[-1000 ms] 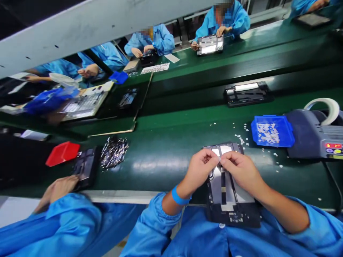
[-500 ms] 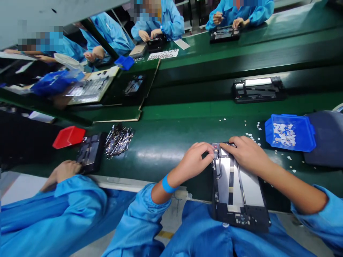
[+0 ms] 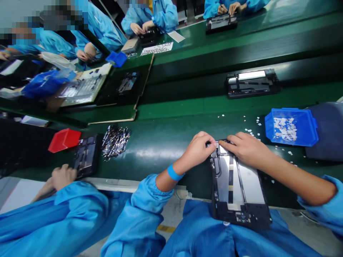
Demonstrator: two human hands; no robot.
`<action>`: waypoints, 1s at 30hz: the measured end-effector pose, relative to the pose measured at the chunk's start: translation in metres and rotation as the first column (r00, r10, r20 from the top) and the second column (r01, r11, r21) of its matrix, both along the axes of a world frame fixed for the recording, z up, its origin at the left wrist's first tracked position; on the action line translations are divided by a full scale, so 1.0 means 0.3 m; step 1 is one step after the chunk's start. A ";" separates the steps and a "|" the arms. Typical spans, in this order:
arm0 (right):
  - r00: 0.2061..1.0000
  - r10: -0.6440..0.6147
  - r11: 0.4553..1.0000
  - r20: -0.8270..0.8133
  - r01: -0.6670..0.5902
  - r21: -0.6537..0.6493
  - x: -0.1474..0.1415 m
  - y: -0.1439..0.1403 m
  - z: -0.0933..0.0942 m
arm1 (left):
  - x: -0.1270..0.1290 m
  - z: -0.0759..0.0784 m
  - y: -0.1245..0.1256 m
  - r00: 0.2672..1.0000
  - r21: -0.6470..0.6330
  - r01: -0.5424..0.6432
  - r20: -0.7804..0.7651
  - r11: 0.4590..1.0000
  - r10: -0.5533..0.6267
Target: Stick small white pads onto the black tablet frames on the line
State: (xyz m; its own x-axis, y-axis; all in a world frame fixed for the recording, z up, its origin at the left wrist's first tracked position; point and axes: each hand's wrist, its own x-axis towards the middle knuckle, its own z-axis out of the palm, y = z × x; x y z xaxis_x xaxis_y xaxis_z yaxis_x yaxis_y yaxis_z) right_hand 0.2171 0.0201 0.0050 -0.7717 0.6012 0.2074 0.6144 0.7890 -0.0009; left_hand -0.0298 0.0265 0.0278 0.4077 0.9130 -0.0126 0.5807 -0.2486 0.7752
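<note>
fingers: left hand (image 3: 197, 149) fingers (image 3: 209, 137) curled, tips pressed on top-left corner of the black device frame (image 3: 238, 185); right hand (image 3: 245, 148) fingers (image 3: 227, 142) stretched flat, tips on the same top edge. cannot tell if either pinches a small part there, spot too small
hands gap: fingertips of both hands almost meeting at the frame's far end
device frame: lies lengthwise, far end on the green desk (image 3: 166, 142), near end hanging over the desk edge above the person's lap; silver panel inside, dark strips running along it
left wrist: blue band (image 3: 174, 173), blue sleeve pushed up
blue tray (image 3: 292, 126): right of the hands, near, holds small white bits
white bits (image 3: 252, 130): scattered on desk between tray and right hand
grey machine (image 3: 325, 130): just behind tray, at right edge, partly cut off
second frame (image 3: 252, 82): on far lane, well apart
metal parts pile (image 3: 115, 141): left on desk
co-worker hand (image 3: 63, 175): far left, touching another black frame (image 3: 85, 156), red tray (image 3: 64, 140) beside it
background: more people in blue coats across the line
</note>
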 end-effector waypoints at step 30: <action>0.997 -0.013 1.000 -0.074 0.013 0.007 -0.007 -0.004 -0.010 | 0.064 -0.088 -0.029 0.977 0.171 -0.164 -0.106 0.972 0.183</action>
